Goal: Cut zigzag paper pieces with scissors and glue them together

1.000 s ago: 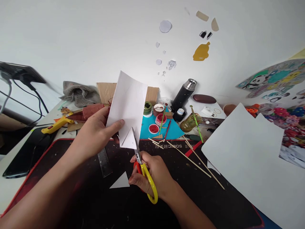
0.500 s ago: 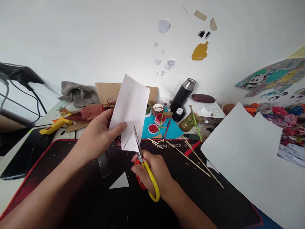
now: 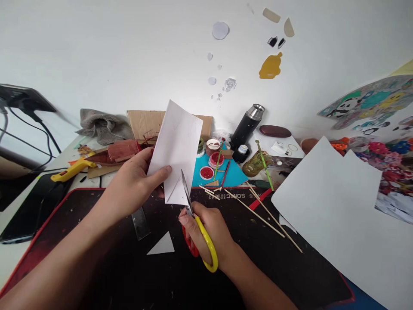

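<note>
My left hand (image 3: 135, 183) pinches a white paper sheet (image 3: 177, 144) by its left edge and holds it upright above the black desk mat (image 3: 97, 275). My right hand (image 3: 209, 234) grips scissors (image 3: 196, 230) with one yellow and one red handle. Their blades point up into the sheet's lower edge, beside a pencilled triangle. A cut white paper triangle (image 3: 162, 246) lies on the mat just below my hands.
A metal ruler (image 3: 140, 223) lies under my left wrist. Thin wooden sticks (image 3: 258, 213) lie to the right, beside large white sheets (image 3: 335, 215). Red paint pots (image 3: 206, 173), brushes, a black flask (image 3: 247, 125), a yellow glue gun (image 3: 72, 169) and cardboard (image 3: 142, 124) crowd the back.
The scissors' handles have spread a little and the blades sit slightly higher along the sheet's lower edge. The sheet has tilted slightly to the right in my left hand.
</note>
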A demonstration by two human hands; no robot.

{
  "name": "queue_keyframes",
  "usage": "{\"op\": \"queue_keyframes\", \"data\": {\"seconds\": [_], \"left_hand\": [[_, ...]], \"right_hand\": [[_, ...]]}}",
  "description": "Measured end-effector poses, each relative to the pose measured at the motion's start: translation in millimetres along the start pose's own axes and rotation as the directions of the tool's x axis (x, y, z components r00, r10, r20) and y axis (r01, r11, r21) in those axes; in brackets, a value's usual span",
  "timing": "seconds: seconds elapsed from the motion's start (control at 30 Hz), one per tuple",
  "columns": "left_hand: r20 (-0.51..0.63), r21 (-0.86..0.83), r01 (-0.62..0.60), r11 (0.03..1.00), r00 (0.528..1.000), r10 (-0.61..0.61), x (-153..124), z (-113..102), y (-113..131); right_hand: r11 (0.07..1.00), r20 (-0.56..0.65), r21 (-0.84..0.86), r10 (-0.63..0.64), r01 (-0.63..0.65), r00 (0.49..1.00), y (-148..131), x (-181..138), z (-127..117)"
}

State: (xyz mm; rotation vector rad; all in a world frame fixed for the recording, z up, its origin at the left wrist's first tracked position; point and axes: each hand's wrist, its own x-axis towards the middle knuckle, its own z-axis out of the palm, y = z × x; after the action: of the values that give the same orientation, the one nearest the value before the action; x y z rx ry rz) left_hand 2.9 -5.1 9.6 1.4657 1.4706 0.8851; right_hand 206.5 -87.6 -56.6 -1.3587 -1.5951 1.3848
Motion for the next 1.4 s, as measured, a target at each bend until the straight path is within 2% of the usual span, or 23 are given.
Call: {"op": "queue_keyframes", "data": {"seconds": [0.57,0.9,1.4], "left_hand": [[0.000,0.033,0.019,0.999,1.000,-0.019,-1.2,-0.5,2.1],[0.009,0.002,0.019,1.000,1.000,-0.019,0.0,1.1,1.5],[-0.004,0.034,0.024,0.999,1.000,-0.023,-0.1,1.1,1.9]], "right_hand": [[0.993,-0.045,-0.115,-0.034,0.029,0.998,-4.2,0.3,-1.5],[0.994,-0.038,-0.108,0.000,-0.004,0.999,-3.8,-1.0,1.1],[0.985,-0.073,-0.175,-0.023,0.010,0.997,-4.8,-0.6,1.1]]}}
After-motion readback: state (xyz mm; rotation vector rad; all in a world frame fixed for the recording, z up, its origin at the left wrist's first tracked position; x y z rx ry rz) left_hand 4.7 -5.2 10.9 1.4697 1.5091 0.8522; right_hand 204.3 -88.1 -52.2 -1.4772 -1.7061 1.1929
